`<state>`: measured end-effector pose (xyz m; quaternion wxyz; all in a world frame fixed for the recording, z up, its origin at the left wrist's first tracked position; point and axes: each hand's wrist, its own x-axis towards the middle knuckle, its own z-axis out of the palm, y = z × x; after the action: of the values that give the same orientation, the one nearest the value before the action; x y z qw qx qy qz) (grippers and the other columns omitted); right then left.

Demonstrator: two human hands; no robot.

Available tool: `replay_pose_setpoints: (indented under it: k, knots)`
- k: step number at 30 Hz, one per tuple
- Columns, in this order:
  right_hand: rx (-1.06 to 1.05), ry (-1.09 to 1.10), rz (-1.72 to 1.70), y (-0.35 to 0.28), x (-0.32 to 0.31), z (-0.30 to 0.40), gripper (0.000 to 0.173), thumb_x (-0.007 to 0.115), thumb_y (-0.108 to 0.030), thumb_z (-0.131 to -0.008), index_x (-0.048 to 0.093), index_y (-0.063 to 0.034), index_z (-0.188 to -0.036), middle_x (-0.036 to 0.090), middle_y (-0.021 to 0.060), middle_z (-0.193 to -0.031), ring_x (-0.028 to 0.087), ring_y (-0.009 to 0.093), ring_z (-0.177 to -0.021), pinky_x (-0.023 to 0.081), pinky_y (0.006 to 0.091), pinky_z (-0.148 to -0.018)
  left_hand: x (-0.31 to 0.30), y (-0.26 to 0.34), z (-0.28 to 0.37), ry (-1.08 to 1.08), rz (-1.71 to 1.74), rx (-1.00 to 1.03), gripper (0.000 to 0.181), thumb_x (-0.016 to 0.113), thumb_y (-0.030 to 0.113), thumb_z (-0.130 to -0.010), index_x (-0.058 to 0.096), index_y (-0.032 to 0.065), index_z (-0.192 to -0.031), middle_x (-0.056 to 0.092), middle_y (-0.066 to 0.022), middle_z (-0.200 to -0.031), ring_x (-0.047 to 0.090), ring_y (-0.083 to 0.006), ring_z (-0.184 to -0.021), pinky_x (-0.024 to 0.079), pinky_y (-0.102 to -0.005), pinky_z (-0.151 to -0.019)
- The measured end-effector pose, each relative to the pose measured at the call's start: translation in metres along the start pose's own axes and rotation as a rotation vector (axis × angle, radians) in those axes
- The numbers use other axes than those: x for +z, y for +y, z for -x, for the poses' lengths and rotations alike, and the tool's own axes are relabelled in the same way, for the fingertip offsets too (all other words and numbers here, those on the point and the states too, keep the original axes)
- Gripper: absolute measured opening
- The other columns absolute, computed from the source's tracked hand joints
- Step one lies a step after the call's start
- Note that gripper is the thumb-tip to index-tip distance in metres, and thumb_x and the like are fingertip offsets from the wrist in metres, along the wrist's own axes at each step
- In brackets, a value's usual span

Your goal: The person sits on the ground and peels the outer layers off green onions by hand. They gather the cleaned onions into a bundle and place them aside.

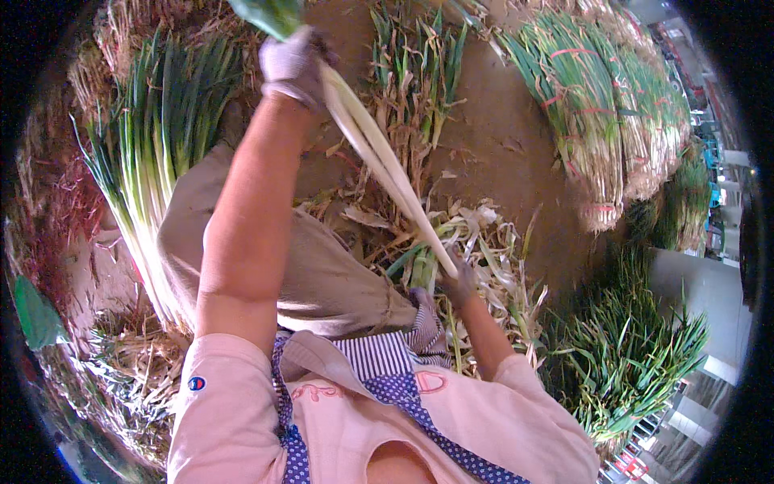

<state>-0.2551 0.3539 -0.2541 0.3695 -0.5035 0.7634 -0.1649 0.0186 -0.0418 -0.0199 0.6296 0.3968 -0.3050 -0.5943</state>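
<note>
My left hand (292,65), in a pale glove, is closed around large green onions (378,157) just below their green leaves, at the top of the view. The long white stalks slant down to the right, and what look like two lie side by side. My right hand (461,283), gloved and a little blurred, grips their lower end, hiding the tips. Beneath that hand is a heap of stripped leaves and skins (490,242). Cleaned green onions with white stalks (145,199) lean by my bent left leg (338,278).
Untrimmed onions with dry leaves (414,91) lie on the brown floor (496,133) ahead. Red-banded onion bundles (580,109) stand at the upper right. More green onions (635,345) are at the lower right. Dry scraps (136,351) lie at the left.
</note>
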Motion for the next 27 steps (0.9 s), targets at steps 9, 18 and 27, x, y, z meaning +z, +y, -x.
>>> replay_pose_setpoints:
  k: [9,18,27]
  knots:
    - [-0.445,0.307,0.404,-0.156,-0.103,-0.031,0.056,0.068,-0.032,-0.075,0.049,-0.0025,-0.118,0.055,0.0168,-0.117,0.052,0.033,-0.107,0.041,0.0416,-0.091,-0.015,0.017,-0.006,-0.384,-0.301,0.294,0.017,0.057,0.018,-0.078,0.062,0.0029,-0.084,0.061,-0.0068,-0.077,0.058,-0.0180,-0.069,0.048,-0.0303,-0.066]
    - [-0.463,-0.050,-0.745,-0.327,-0.028,-0.117,0.024,0.054,-0.017,-0.090,0.055,-0.0041,-0.110,0.065,0.0052,-0.092,0.062,0.014,-0.086,0.047,0.0266,-0.073,-0.016,0.025,0.009,-0.482,0.139,-0.129,0.033,0.060,0.016,-0.071,0.061,0.0025,-0.102,0.061,-0.0054,-0.085,0.057,-0.0194,-0.078,0.047,-0.0307,-0.074]
    - [-0.354,-0.158,-1.029,-0.356,-0.062,-0.118,0.032,0.050,-0.019,-0.092,0.048,0.0024,-0.116,0.062,0.0115,-0.099,0.063,0.017,-0.082,0.052,0.0270,-0.068,-0.008,0.004,0.004,-0.374,-0.289,-0.156,0.028,0.065,0.027,-0.081,0.061,0.0034,-0.096,0.060,-0.0069,-0.085,0.055,-0.0170,-0.073,0.047,-0.0318,-0.068]
